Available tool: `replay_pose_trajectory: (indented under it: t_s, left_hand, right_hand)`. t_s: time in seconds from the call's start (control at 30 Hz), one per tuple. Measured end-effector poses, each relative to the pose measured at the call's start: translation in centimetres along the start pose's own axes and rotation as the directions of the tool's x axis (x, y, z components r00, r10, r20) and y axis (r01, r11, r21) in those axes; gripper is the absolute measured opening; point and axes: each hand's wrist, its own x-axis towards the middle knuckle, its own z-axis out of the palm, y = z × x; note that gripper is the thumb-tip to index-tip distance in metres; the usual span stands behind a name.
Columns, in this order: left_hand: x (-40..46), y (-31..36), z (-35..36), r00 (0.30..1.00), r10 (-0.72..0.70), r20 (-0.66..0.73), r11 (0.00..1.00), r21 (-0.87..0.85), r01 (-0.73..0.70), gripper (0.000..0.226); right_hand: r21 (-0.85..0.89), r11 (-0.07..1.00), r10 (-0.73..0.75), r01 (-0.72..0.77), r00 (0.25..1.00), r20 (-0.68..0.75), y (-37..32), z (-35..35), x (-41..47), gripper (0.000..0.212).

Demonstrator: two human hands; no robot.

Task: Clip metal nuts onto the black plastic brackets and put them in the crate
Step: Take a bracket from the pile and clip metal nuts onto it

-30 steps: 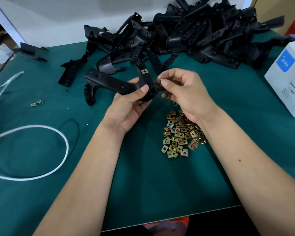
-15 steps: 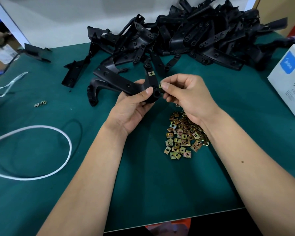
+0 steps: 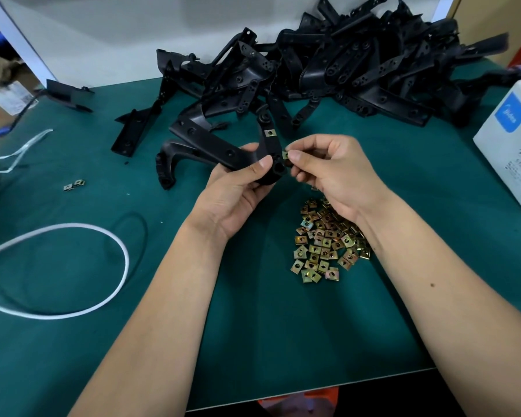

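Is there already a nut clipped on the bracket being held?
Yes, one metal nut sits clipped on the upper arm of the bracket that the left hand holds.

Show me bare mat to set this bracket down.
Bare green mat lies near the front edge, between the forearms, below the nut pile. More lies between white cable loop and left hand. The back is crowded with brackets.

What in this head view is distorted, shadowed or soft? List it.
Head view: wide-angle bend curves the table edge; the cable casts a dark shadow loop; the bracket pile loses detail in black; the nut pinched by the right hand is slightly soft.
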Motion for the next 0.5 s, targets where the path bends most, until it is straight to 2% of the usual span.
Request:
replay_pose_trajectory:
  t_s: [0.13,0.27,0.5]
  left_hand:
    - [0.03,-0.01,-0.02,1.000,0.011,0.006,1.000,-0.002,-0.011,0.031]
    - [0.05,0.00,-0.07,1.000,0.009,0.013,1.000,0.016,-0.009,0.034]
    - [-0.03,0.23,-0.26,0.999,-0.029,0.042,0.998,0.052,0.027,0.041]
  right_hand:
    - [0.053,0.999,0.006,-0.006,1.000,0.010,0.00,-0.08,0.04,0.010]
    - [0.021,1.000,-0.001,0.000,1.000,0.015,0.00,-0.05,0.01,0.008]
    - [0.016,1.000,-0.021,0.019,0.994,0.110,-0.60,-0.56,-0.26,0.008]
